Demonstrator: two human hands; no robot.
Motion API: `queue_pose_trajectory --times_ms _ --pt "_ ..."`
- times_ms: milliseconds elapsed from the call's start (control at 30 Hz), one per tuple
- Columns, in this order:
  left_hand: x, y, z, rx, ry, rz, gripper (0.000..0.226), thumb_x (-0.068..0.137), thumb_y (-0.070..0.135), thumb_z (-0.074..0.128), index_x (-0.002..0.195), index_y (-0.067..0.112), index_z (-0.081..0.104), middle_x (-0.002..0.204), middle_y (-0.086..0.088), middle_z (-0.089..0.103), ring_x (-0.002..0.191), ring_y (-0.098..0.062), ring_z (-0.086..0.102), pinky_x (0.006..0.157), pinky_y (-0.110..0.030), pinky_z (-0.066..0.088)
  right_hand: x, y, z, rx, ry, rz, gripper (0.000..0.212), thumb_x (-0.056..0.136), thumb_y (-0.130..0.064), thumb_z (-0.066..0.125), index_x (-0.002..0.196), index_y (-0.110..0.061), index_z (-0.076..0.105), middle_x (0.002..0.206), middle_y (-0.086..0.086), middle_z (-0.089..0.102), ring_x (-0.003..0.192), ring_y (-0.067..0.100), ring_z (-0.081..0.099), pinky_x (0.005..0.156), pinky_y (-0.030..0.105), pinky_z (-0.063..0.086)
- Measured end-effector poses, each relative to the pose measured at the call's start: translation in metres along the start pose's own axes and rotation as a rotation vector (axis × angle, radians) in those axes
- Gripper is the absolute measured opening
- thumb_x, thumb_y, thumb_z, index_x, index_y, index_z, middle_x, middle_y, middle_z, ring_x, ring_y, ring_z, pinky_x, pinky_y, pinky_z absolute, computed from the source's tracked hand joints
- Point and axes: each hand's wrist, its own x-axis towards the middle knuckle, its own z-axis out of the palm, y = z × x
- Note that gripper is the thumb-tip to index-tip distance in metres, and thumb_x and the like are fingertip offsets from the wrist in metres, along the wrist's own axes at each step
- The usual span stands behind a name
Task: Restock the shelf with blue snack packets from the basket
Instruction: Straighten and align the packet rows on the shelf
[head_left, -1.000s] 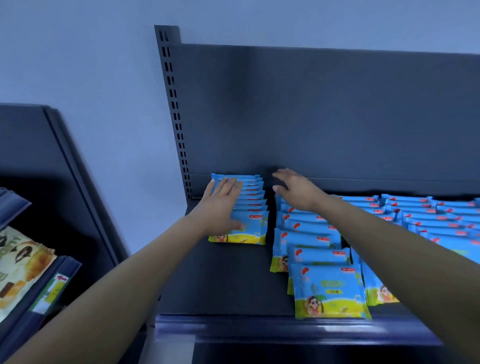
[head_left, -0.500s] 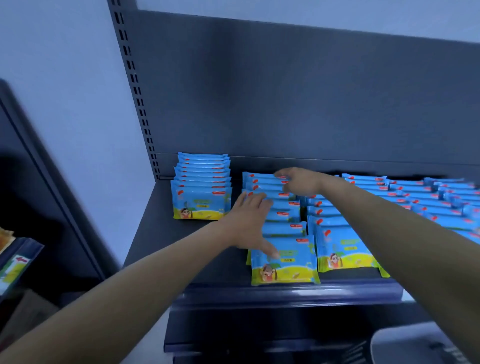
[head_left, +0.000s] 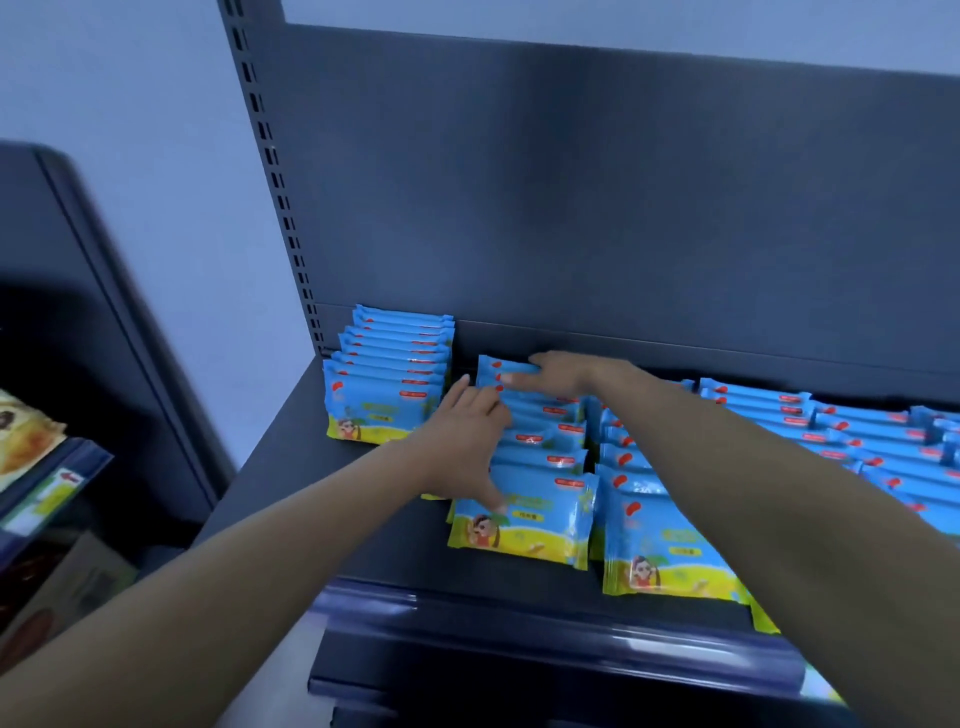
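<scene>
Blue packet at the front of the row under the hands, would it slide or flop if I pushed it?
The front packet probably slides easily: its wrapper looks glossy and the shelf smooth. It likely bends, being a thin pouch. It leans on the packets behind, so alone it might fall flat.

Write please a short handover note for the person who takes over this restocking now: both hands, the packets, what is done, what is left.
Left hand: open, resting on the second row of blue plastic snack packets, thumb on its front packet.
Right hand: open, fingers on the rear packet of the same row.
Packets: leftmost row stands neat at the corner of the dark grey metal shelf; further rows fill the right side.
Done: several rows are on the shelf.
Left: square up the second row; the basket is not in view, so the remaining stock is unknown.
</scene>
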Motion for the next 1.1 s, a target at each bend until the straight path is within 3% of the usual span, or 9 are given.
queue_pose_trajectory --times_ms 133,400,467,533,600,800,933,1033,1100 --pt "0.01 -0.004 -0.002 -0.008 -0.064 -0.008 0.096 0.06 0.06 0.076 0.13 0.011 0.034 0.154 -0.009 0.012 0.145 -0.023 0.001 0.116 -0.036 -0.013 0.011 0.0 0.001 0.041 -0.018 0.004 0.095 0.082 -0.079 0.03 0.142 -0.006 0.037 0.149 0.01 0.037 0.133 0.026 0.04 0.106 0.036 0.032" --pt "0.011 -0.006 -0.001 -0.014 -0.045 -0.016 0.089 0.057 0.062 0.076 0.122 0.014 0.037 0.133 -0.003 0.035 0.134 -0.02 0.025 0.119 -0.039 -0.01 0.021 -0.005 0.002 -0.087 -0.005 0.052 0.095 0.079 -0.083 0.026 0.139 -0.011 0.044 0.148 0.016 0.032 0.132 0.03 0.038 0.106 0.041 0.035" --pt "0.009 -0.006 0.001 -0.001 -0.017 -0.012 0.088 0.058 0.063 0.075 0.121 0.014 0.037 0.129 -0.002 0.035 0.131 -0.02 0.026 0.119 -0.04 -0.01 0.021 -0.004 -0.002 -0.089 -0.035 0.034 0.086 0.078 -0.083 0.03 0.116 -0.012 0.061 0.131 0.014 0.052 0.114 0.026 0.055 0.093 0.038 0.044" --pt "0.006 -0.006 0.003 0.009 0.005 -0.017 0.087 0.058 0.063 0.074 0.12 0.016 0.037 0.127 -0.001 0.034 0.131 -0.02 0.025 0.119 -0.042 -0.01 0.022 -0.002 -0.004 -0.037 -0.047 0.019 0.078 0.075 -0.083 0.037 0.104 -0.014 0.059 0.116 0.006 0.061 0.095 0.02 0.061 0.078 0.035 0.046" --pt "0.004 -0.005 0.004 0.024 0.027 -0.024 0.085 0.059 0.063 0.073 0.119 0.016 0.037 0.124 0.0 0.034 0.128 -0.021 0.027 0.118 -0.043 -0.01 0.025 -0.001 -0.004 0.0 -0.02 0.001 0.079 0.072 -0.082 0.044 0.107 -0.013 0.055 0.111 0.001 0.062 0.089 0.017 0.061 0.073 0.034 0.045" --pt "0.002 -0.002 0.005 0.05 0.086 0.003 0.081 0.06 0.061 0.07 0.118 0.014 0.039 0.117 0.001 0.035 0.122 -0.02 0.034 0.119 -0.044 -0.009 0.02 0.0 -0.014 0.075 -0.051 -0.069 0.059 0.073 -0.07 0.059 0.079 -0.013 0.067 0.078 -0.003 0.067 0.07 0.014 0.061 0.066 0.03 0.046" --pt "0.01 -0.004 0.0 0.14 0.145 -0.011 0.075 0.069 0.054 0.065 0.123 0.01 0.039 0.12 -0.003 0.038 0.121 -0.02 0.036 0.119 -0.045 -0.008 0.015 -0.001 -0.025 0.11 0.054 -0.123 0.058 0.084 -0.05 0.06 0.105 0.004 0.065 0.092 0.014 0.064 0.081 0.018 0.054 0.074 0.032 0.042" --pt "0.023 -0.005 -0.004 0.183 0.195 -0.053 0.068 0.075 0.052 0.06 0.123 0.009 0.039 0.116 -0.004 0.039 0.116 -0.022 0.041 0.119 -0.043 -0.008 0.01 0.0 -0.029 0.228 0.187 -0.123 0.039 0.092 -0.015 0.051 0.122 0.01 0.054 0.126 0.021 0.059 0.116 0.034 0.054 0.096 0.037 0.045" --pt "0.03 -0.007 -0.002 0.18 0.21 -0.076 0.069 0.076 0.051 0.06 0.126 0.009 0.038 0.119 -0.005 0.039 0.119 -0.023 0.04 0.12 -0.042 -0.006 0.009 0.004 -0.029 0.322 0.257 -0.112 0.037 0.092 -0.003 0.044 0.127 0.006 0.054 0.134 0.014 0.055 0.125 0.029 0.05 0.093 0.023 0.04"
